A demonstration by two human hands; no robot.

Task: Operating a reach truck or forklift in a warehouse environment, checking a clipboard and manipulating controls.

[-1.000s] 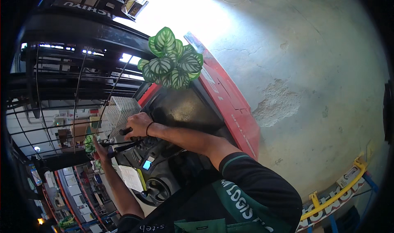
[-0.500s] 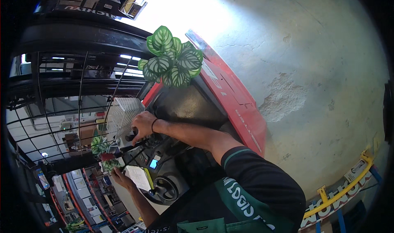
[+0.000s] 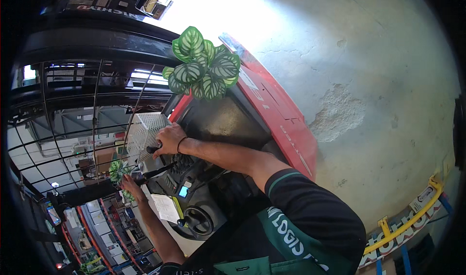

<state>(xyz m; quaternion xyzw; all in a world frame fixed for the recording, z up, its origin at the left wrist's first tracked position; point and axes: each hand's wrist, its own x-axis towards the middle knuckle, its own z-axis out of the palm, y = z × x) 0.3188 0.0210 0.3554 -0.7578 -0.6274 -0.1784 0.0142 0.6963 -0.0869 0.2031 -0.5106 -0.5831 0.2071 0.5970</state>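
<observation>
Since the earlier frames, the left hand point(image 3: 130, 184) has slid lower and further toward the lower left of the frame, and the small potted plant point(image 3: 118, 169) beside it has drifted down with it; the right hand has hardly shifted.

Head view: the right hand point(image 3: 168, 138) sits at centre left, fingers curled narrowly over a black control lever point(image 3: 153, 150) on the dashboard of a red forklift point(image 3: 279, 122), just beside a white mesh basket point(image 3: 148, 129). The grip looks closed on the knob, though the fingertips are hidden. The left hand reaches out below it with fingers loosely spread near the small plant; whether it holds the pot I cannot tell. A second long black lever point(image 3: 155, 173) runs between the two hands, its long axis slanting from lower left up to the right, with the left hand nearer its free end and the right hand nearer its base. Below lie a steering wheel point(image 3: 199, 220), a paper sheet point(image 3: 166, 208) and a small lit screen point(image 3: 183, 191). A large striped-leaf plant point(image 3: 204, 66) stands on the hood at upper centre, well apart from both hands.
</observation>
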